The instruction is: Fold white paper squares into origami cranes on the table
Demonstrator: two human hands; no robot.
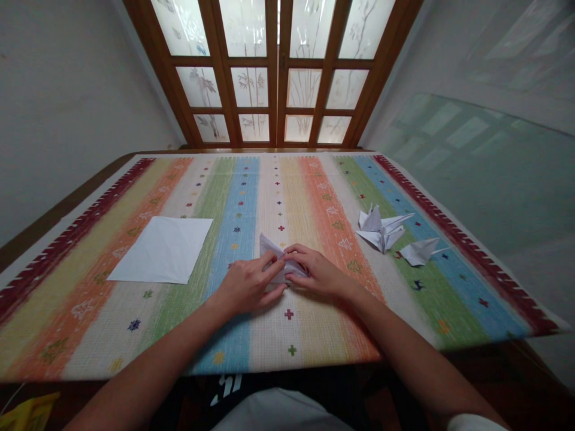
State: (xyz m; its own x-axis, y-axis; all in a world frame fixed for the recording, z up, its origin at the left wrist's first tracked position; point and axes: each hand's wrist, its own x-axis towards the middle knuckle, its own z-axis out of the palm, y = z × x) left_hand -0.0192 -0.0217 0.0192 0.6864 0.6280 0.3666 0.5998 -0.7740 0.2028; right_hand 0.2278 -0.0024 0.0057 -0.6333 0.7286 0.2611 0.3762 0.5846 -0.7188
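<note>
A partly folded piece of white paper (270, 244) lies on the tablecloth in front of me, one pointed corner sticking up at its upper left. My left hand (252, 281) is closed on its left side, fingers bent over the folds. From the other side my right hand (314, 270) grips it, thumb and fingertips pressed at the paper's right part. The fingers of both hands nearly meet and hide much of the paper. Several folded white paper cranes (381, 230) sit together at the right, one crane (421, 251) a little apart.
A stack or sheet of square white paper (162, 250) lies flat at the left. A striped, patterned tablecloth (242, 347) covers the table. Beyond the far edge stand wooden doors with glass panes (249, 87). A yellow object (31, 413) is at the lower left, below the table.
</note>
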